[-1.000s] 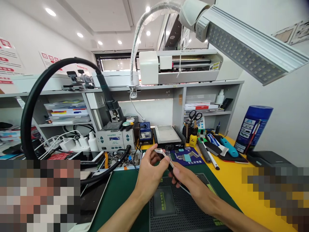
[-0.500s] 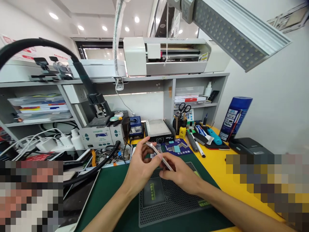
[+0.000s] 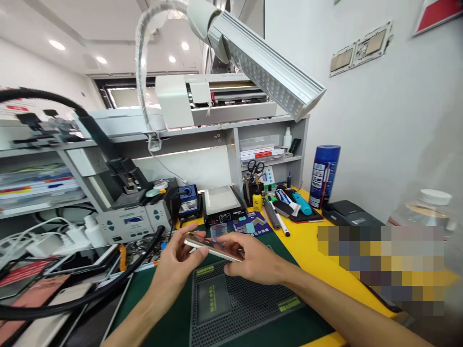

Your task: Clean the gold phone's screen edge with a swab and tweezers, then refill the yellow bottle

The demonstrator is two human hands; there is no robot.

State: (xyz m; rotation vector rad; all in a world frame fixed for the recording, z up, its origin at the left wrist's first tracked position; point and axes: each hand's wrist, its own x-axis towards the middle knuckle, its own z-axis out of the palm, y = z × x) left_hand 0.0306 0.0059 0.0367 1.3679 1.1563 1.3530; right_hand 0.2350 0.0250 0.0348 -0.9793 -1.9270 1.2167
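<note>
A thin smartphone [image 3: 213,249] with a pale edge is held nearly level between both hands, seen almost edge-on. My left hand [image 3: 177,255] grips its left end, thumb along the near edge and fingers at the far side. At the other end, my right hand [image 3: 253,258] is closed round the phone, with the fingers partly over its upper face. Below the hands lies a dark perforated mat [image 3: 249,308] with yellow-green lettering, on a green work mat [image 3: 152,294]. Just behind the phone sits a small clear plastic box [image 3: 218,233].
Behind stand a heating plate [image 3: 220,200], a soldering station [image 3: 188,200] and a hot-air unit [image 3: 132,222]. A black hose [image 3: 108,291] crosses the left side above several phones. To the right are a blue spray can [image 3: 324,176] and pens [image 3: 277,214]. An LED lamp [image 3: 271,67] hangs overhead.
The phone has gone from steeply tilted to nearly level, still in both hands. The camera view has turned to the right, so the bench appears further left.
</note>
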